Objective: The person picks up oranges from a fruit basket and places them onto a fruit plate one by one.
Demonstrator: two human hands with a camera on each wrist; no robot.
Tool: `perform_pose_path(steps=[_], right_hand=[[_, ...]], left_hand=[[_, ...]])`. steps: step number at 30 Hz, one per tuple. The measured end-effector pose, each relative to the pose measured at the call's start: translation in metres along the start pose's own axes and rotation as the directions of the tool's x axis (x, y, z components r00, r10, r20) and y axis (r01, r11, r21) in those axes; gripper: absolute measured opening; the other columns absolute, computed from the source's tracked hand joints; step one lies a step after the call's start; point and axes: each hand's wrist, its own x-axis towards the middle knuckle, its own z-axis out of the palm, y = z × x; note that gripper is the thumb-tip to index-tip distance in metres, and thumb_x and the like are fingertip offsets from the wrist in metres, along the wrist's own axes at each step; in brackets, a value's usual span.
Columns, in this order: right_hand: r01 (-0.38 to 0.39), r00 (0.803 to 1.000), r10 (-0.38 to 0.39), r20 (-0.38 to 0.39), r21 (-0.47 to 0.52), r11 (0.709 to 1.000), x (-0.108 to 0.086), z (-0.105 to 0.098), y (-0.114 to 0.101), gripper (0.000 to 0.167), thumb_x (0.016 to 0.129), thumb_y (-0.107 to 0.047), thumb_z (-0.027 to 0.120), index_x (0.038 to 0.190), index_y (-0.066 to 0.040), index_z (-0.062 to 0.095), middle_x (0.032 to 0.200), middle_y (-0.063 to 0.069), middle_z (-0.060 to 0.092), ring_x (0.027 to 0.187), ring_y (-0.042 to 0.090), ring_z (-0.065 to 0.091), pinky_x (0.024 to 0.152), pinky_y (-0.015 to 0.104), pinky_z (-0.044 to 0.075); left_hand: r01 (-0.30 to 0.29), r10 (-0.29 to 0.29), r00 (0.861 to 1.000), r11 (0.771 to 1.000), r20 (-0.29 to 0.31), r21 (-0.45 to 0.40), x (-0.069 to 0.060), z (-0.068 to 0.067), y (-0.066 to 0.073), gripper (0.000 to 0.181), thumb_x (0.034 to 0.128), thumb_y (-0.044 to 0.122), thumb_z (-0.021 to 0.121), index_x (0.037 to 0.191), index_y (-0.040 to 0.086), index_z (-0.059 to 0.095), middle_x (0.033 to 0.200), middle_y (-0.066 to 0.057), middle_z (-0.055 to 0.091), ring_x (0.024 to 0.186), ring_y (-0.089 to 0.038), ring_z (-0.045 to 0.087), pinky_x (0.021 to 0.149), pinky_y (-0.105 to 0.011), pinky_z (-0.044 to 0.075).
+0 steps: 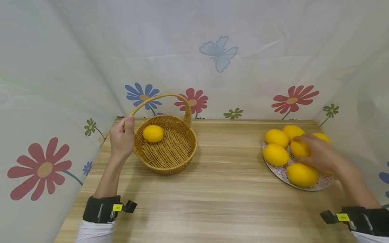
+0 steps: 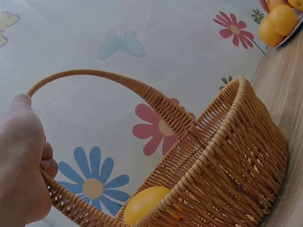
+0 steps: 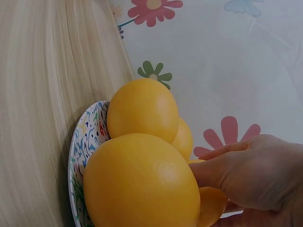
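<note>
On the left, my left hand [image 1: 121,140] grips the arched handle [image 1: 164,95] of a woven wicker basket [image 1: 170,170], which sits on the table. One yellow lemon [image 1: 153,133] lies inside, against the basket's left wall. At the right, a patterned plate [image 1: 280,172] bears several lemons. My right hand [image 1: 323,152] reaches over it from the right, thumb and fingers around a lemon [image 1: 299,149] in the group. In the right wrist view, a large near lemon [image 3: 142,182] partly hides the fingers and the held fruit.
A wood-grain table [image 1: 225,202] lies under both, with bare tabletop between basket and plate. White cloth walls [image 1: 170,30] printed with flowers and a butterfly [image 1: 218,53] stand behind and at the sides. Each wrist wears a black strap [image 1: 101,209].
</note>
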Motion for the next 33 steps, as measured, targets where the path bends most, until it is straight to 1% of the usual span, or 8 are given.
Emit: perform_pose_path(steps=[6, 11, 16, 20, 23, 30, 33], right_hand=[[0.0, 1.0, 0.001, 0.022, -0.025, 1.0, 0.006, 0.001, 0.003, 0.075, 0.095, -0.017, 0.086, 0.158, 0.008, 0.052, 0.164, 0.045, 0.039, 0.145, 0.071, 0.039, 0.118, 0.091, 0.032], [-0.002, 0.999, 0.003, 0.042, -0.022, 1.0, 0.009, -0.001, 0.005, 0.074, 0.096, -0.017, 0.086, 0.158, 0.007, 0.053, 0.163, 0.044, 0.041, 0.145, 0.069, 0.039, 0.117, 0.091, 0.031], [0.012, 0.998, -0.012, 0.068, 0.002, 1.0, 0.01, 0.0, 0.008, 0.072, 0.096, -0.019, 0.088, 0.157, 0.004, 0.057, 0.161, 0.042, 0.042, 0.141, 0.066, 0.046, 0.116, 0.09, 0.036], [0.048, 0.996, -0.048, 0.073, 0.005, 0.999, 0.012, 0.002, 0.011, 0.071, 0.095, -0.021, 0.09, 0.155, 0.002, 0.06, 0.16, 0.04, 0.049, 0.143, 0.065, 0.047, 0.117, 0.089, 0.035], [0.063, 0.995, -0.063, 0.076, 0.003, 0.998, 0.013, 0.004, 0.013, 0.071, 0.095, -0.022, 0.091, 0.154, 0.002, 0.061, 0.159, 0.039, 0.053, 0.144, 0.065, 0.047, 0.118, 0.089, 0.035], [0.063, 0.995, -0.065, 0.077, 0.026, 0.998, 0.014, 0.004, 0.016, 0.069, 0.096, -0.02, 0.09, 0.154, 0.003, 0.06, 0.159, 0.039, 0.054, 0.146, 0.065, 0.044, 0.118, 0.089, 0.033], [0.042, 0.995, -0.046, 0.084, 0.051, 0.998, 0.013, 0.002, 0.015, 0.068, 0.098, -0.022, 0.089, 0.155, 0.001, 0.06, 0.159, 0.037, 0.054, 0.147, 0.064, 0.043, 0.118, 0.09, 0.031]], left_hand=[[-0.006, 0.007, 1.0, 1.0, -0.002, 0.009, 0.0, 0.0, 0.0, 0.06, 0.1164, 0.034, 0.056, 0.069, 0.003, 0.037, 0.056, 0.015, 0.033, 0.05, -0.002, 0.025, 0.048, -0.02, 0.017], [-0.013, 0.013, 1.0, 1.0, -0.003, 0.003, 0.0, -0.001, 0.0, 0.06, 0.1166, 0.034, 0.055, 0.069, 0.002, 0.037, 0.056, 0.016, 0.033, 0.05, -0.002, 0.025, 0.048, -0.019, 0.017], [-0.01, 0.01, 1.0, 1.0, 0.003, 0.003, 0.0, -0.001, 0.001, 0.059, 0.1169, 0.034, 0.056, 0.068, 0.008, 0.037, 0.056, 0.015, 0.034, 0.05, -0.002, 0.026, 0.048, -0.02, 0.017], [-0.006, 0.006, 1.0, 1.0, 0.007, 0.006, 0.0, 0.0, 0.001, 0.057, 0.1169, 0.036, 0.055, 0.067, 0.014, 0.037, 0.056, 0.014, 0.034, 0.049, -0.003, 0.025, 0.048, -0.02, 0.017], [-0.009, 0.009, 1.0, 1.0, 0.008, 0.007, 0.0, 0.0, 0.0, 0.057, 0.117, 0.036, 0.055, 0.067, 0.015, 0.037, 0.056, 0.014, 0.033, 0.049, -0.002, 0.025, 0.048, -0.02, 0.017], [-0.008, 0.008, 1.0, 1.0, 0.006, 0.0, 0.001, 0.0, 0.0, 0.059, 0.1168, 0.036, 0.055, 0.067, 0.012, 0.036, 0.055, 0.015, 0.033, 0.049, -0.002, 0.025, 0.048, -0.019, 0.017], [-0.002, 0.002, 1.0, 1.0, 0.005, 0.003, 0.001, 0.0, -0.001, 0.059, 0.1168, 0.036, 0.055, 0.067, 0.011, 0.036, 0.055, 0.015, 0.033, 0.049, -0.001, 0.025, 0.048, -0.019, 0.017]])
